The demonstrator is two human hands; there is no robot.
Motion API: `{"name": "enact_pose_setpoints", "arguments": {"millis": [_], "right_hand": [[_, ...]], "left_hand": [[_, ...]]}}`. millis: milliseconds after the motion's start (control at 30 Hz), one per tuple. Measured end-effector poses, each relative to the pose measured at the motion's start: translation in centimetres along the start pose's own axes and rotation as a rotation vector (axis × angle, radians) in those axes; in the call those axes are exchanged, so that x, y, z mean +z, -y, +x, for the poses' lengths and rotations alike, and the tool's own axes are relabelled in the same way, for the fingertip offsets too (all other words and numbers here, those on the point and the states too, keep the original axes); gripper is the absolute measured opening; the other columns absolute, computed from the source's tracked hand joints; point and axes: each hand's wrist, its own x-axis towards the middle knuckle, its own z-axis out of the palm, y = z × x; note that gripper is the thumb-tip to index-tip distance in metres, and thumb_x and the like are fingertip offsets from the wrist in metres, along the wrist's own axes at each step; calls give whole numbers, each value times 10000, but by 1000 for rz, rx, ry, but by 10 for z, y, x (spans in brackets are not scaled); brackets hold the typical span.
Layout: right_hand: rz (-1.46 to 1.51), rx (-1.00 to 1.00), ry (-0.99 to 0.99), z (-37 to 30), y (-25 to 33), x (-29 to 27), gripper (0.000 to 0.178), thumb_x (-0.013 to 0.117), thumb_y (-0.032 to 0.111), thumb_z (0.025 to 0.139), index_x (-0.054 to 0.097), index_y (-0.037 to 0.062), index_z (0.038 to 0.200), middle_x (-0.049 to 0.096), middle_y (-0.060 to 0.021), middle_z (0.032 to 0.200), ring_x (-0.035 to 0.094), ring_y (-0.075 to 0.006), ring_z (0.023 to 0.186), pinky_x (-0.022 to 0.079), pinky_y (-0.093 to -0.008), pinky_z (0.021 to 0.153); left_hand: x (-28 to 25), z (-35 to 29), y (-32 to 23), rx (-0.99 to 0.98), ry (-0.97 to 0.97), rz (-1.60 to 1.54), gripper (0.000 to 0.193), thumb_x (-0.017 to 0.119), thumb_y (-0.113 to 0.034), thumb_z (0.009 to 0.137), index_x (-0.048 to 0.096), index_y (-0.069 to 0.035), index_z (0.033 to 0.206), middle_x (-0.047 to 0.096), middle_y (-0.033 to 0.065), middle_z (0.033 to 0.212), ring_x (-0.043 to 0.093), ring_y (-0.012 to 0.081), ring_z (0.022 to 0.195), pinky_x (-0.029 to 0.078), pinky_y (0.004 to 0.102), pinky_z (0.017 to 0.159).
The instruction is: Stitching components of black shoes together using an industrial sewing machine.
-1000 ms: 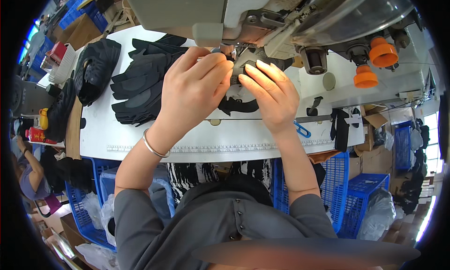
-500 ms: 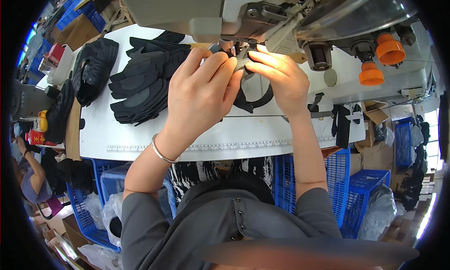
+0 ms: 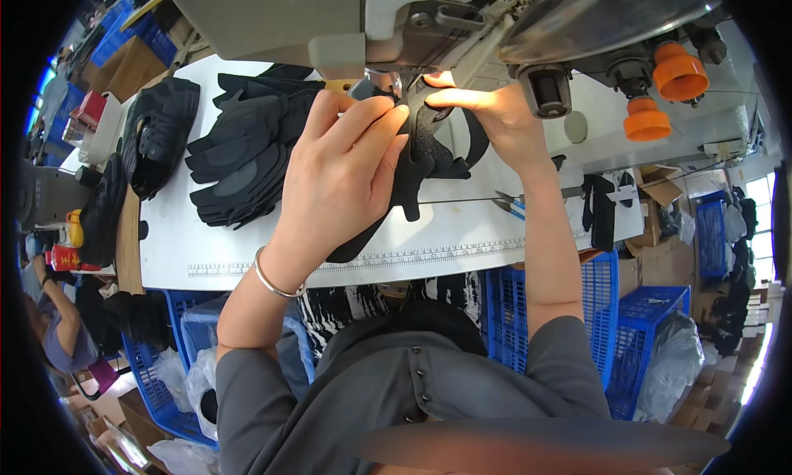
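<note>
A dark cut piece of shoe upper (image 3: pixel 410 178) lies under the head of a sewing machine (image 3: pixel 404 34), its longer flaps hanging toward me over the white table. My left hand (image 3: pixel 340 166) is closed, thumb and fingertips pinching the piece's left edge beside the needle area. From the right, my right hand (image 3: pixel 499 120) grips the piece with thumb and fingers, close to the machine's foot. The needle and the spot being stitched are mostly hidden by my fingers. Left of my hand sits a stack of similar black cut pieces (image 3: pixel 243 149).
Black shoes (image 3: pixel 161 133) stand at the table's left. A ruler strip (image 3: pixel 462 252) runs along the front edge. A blue-handled snipping tool (image 3: pixel 513 205) and black straps (image 3: pixel 600 215) lie at right. Orange knobs (image 3: pixel 681 72) hang from the machine. Blue crates (image 3: pixel 652 310) flank me; another person (image 3: pixel 66 326) sits far left.
The black piece has swung round, with more of it spread toward me. My left hand has moved slightly left and down. The blue-handled tool now shows beside my right forearm.
</note>
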Motion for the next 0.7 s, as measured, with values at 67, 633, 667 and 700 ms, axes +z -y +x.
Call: {"name": "enact_pose_setpoints", "arguments": {"millis": [67, 633, 667, 700], "right_hand": [[-52, 9, 12, 2, 4, 0, 301, 555, 50, 1010, 774, 95, 1213, 722, -124, 1323, 648, -271, 1276, 503, -371, 1078], [659, 443, -289, -56, 94, 63, 571, 689, 70, 993, 523, 107, 1538, 571, -88, 1169, 671, -127, 1007, 544, -277, 926], [699, 439, -324, -56, 94, 63, 570, 685, 66, 994, 524, 112, 1539, 553, -79, 1177, 670, -128, 1006, 543, -277, 923], [698, 446, -317, -57, 94, 63, 570, 685, 66, 994, 524, 112, 1539, 553, -79, 1177, 670, -128, 1006, 543, -277, 923]], "left_hand": [[0, 0, 2, 44, -11, 23, 291, 764, -22, 796, 722, 29, 1080, 672, 88, 1089, 588, 286, 911, 551, 344, 760], [7, -13, 39, 291, -114, -172, 343, 813, -66, 772, 773, 35, 1097, 739, 171, 1100, 730, 311, 1024, 607, 371, 893], [8, -16, 37, 287, -112, -167, 338, 764, -21, 730, 796, -27, 1066, 736, 107, 1098, 710, 290, 1077, 621, 392, 934], [9, -17, 39, 338, -113, -126, 338, 767, -14, 722, 798, -29, 1058, 738, 101, 1105, 712, 289, 1079, 625, 404, 950]]}}
